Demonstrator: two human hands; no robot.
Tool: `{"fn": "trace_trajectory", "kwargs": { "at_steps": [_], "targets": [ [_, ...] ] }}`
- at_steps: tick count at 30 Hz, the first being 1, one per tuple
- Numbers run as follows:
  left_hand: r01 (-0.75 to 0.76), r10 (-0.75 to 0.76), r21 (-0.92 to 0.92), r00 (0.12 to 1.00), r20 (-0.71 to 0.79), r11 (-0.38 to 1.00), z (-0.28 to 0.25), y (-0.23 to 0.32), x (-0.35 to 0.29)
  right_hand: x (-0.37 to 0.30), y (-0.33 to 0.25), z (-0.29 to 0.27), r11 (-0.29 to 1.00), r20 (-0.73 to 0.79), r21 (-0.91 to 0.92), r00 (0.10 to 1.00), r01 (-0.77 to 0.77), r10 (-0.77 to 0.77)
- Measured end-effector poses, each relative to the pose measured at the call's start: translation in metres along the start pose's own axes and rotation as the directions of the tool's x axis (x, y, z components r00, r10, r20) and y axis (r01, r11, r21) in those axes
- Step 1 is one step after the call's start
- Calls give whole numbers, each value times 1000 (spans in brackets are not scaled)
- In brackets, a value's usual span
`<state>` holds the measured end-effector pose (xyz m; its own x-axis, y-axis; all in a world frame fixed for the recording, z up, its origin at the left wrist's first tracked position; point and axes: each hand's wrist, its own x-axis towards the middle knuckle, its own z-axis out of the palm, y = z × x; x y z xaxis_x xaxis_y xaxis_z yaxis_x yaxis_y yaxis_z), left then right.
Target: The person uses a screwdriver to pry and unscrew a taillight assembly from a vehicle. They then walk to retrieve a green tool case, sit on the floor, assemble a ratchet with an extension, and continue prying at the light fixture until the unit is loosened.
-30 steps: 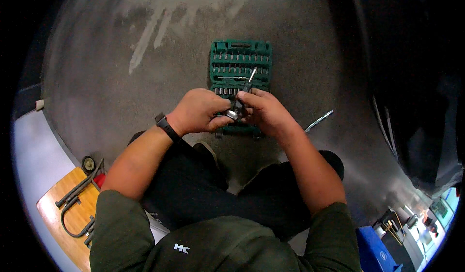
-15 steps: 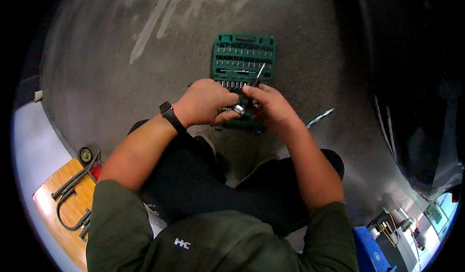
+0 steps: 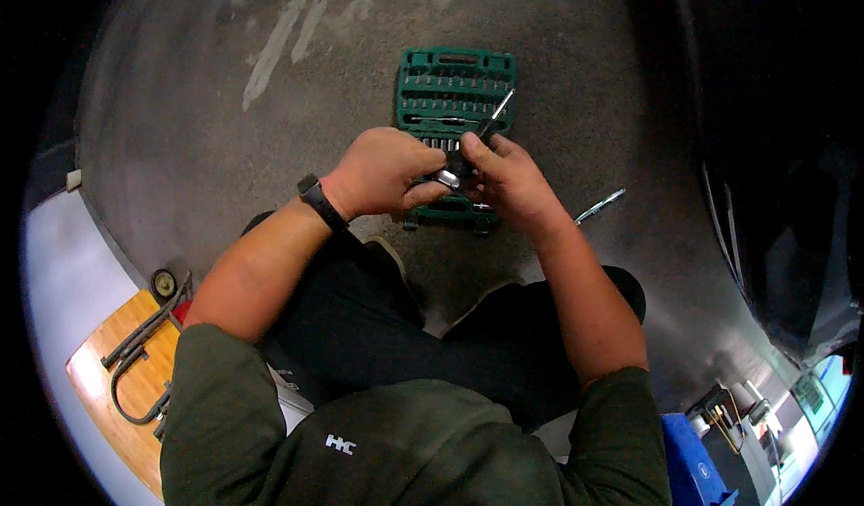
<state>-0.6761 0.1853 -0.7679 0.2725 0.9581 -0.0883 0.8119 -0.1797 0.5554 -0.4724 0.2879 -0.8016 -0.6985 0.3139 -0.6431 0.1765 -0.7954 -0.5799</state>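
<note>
My left hand (image 3: 391, 172) is closed around a tool with a rounded chrome head (image 3: 447, 179) that looks like a ratchet wrench; its handle is hidden in the fist. Close beside it, my right hand (image 3: 510, 178) grips a screwdriver (image 3: 500, 112) by its dark handle, the thin metal shaft slanting up and to the right. The two hands almost meet, and whether the tools touch cannot be made out. Beneath and beyond them lies an opened green socket set case (image 3: 412, 103), with rows of small bits and sockets; its nearer part is largely covered by my hands.
A long chrome tool (image 3: 600, 206) lies on the grey floor (image 3: 306, 137), right of my right wrist. At lower left is a wooden surface (image 3: 99, 348) with dark metal bars. A blue box (image 3: 688, 461) stands at lower right. A dark glossy mass rises along the right.
The screwdriver's shaft has tipped further to the right, and my hands have come slightly higher in the picture. The case appears a little higher too, as the view has shifted.
</note>
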Motion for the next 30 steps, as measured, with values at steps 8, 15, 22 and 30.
{"fn": "trace_trajectory", "kwargs": {
  "at_steps": [8, 15, 22, 30],
  "targets": [
    [34, -34, -2, 997, 65, 999, 6, 0, 3, -9, -5, 1, 987, 12, -150, 998, 63, -62],
    [81, -95, -280, 995, -39, 957, 10, 8, 14, 7, 12, -10, 977, -11, -101, 982, 188, -190],
    [76, -80, -104, 996, -35, 992, 12, 6, 21, -2, 5, -6, 978, 76, -147, 988, 145, -135],
    [233, -245, -103, 962, -123, 967, -1, 2, 21, 12, 16, -18, 923, 182, -354, 979, 149, -88]
  ]
}}
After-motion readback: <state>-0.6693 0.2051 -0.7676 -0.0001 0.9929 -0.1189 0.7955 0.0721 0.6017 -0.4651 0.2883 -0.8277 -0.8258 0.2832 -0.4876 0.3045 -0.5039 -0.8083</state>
